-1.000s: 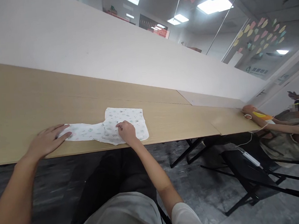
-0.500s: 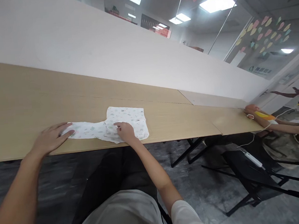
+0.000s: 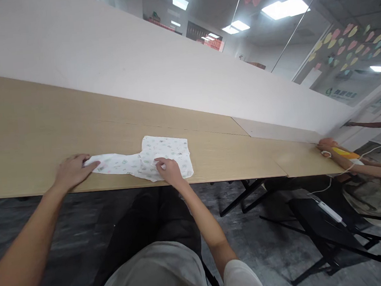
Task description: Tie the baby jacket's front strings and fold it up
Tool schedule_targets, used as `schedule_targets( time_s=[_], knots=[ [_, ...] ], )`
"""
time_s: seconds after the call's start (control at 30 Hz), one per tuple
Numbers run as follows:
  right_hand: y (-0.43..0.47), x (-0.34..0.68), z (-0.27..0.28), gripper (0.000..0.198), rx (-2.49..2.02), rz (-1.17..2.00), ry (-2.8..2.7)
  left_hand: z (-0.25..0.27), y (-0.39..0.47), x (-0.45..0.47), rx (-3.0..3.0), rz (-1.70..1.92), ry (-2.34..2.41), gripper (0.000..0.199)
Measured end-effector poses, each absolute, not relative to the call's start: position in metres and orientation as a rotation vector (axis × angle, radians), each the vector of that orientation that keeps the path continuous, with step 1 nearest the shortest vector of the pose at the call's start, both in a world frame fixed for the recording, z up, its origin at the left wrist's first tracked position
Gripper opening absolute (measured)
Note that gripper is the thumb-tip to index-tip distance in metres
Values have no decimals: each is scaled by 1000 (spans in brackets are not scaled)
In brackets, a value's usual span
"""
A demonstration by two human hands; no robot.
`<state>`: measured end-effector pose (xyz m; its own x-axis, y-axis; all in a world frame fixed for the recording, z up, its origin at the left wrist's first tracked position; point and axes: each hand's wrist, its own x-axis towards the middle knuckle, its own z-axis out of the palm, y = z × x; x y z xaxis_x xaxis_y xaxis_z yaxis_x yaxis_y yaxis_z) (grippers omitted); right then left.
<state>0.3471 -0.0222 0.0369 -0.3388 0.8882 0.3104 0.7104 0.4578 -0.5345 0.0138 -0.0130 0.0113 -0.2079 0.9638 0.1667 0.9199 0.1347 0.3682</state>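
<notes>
A white garment (image 3: 166,147) with a small scattered print lies on the table near its front edge. Its wide, squarish part is on the right, and a narrow sleeve or leg (image 3: 117,163) stretches out to the left. My left hand (image 3: 73,172) has closed on the tip of that narrow part, thumb on top, hiding its end. On the wide part rests my right hand (image 3: 169,169), index finger and thumb curled together in a pinch on the fabric.
The long wooden table (image 3: 41,116) runs along a white partition (image 3: 109,56). To the right, a co-worker's arms (image 3: 355,162) reach onto the table. A black folding chair (image 3: 320,220) with a white power strip (image 3: 330,211) on it stands below.
My left hand's fingers have drawn in from lying spread to gripping the narrow end, which is now bunched a little. My right hand stays on the wide part. The view has shifted slightly.
</notes>
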Motion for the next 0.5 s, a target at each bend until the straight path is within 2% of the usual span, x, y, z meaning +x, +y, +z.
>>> schedule_targets(
  time_s=[0.17,0.33,0.5],
  knots=[
    [-31,382,47,26,-1288,481,-1853,47,-10,53,1601,946,2200,63],
    [-24,415,53,24,-1274,556,-1600,79,2,148,1693,1312,1986,60],
    [-5,423,42,23,-1364,723,-1534,70,11,242,2056,1057,1822,38]
  ],
)
